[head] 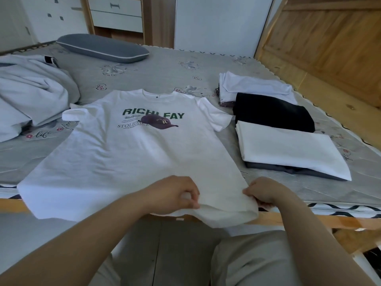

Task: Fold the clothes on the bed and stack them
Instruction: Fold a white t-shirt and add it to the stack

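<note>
Both forearms reach in from the near edge toward the hem of a white T-shirt. The left hand has its fingers curled and pinches the hem near its middle, the cloth bunched between thumb and fingertips. The right hand grips the hem's right corner, fingers tucked under the fabric and thumb on top. Between the two hands the hem is lifted and sags over the wooden bed rail.

Beyond the hands the T-shirt lies face up and spread flat on the bed, collar at the far end, both short sleeves out to the sides. Green lettering and a dark maroon cap are printed across its chest.

Just right of the shirt lie folded clothes: a folded white garment nearest, resting on something dark grey; a folded black garment behind it; and a folded white piece farthest. On the left side sits a rumpled pale grey garment. A grey pillow lies at the far end of the patterned grey mattress, with white drawers and wooden panelling beyond.
</note>
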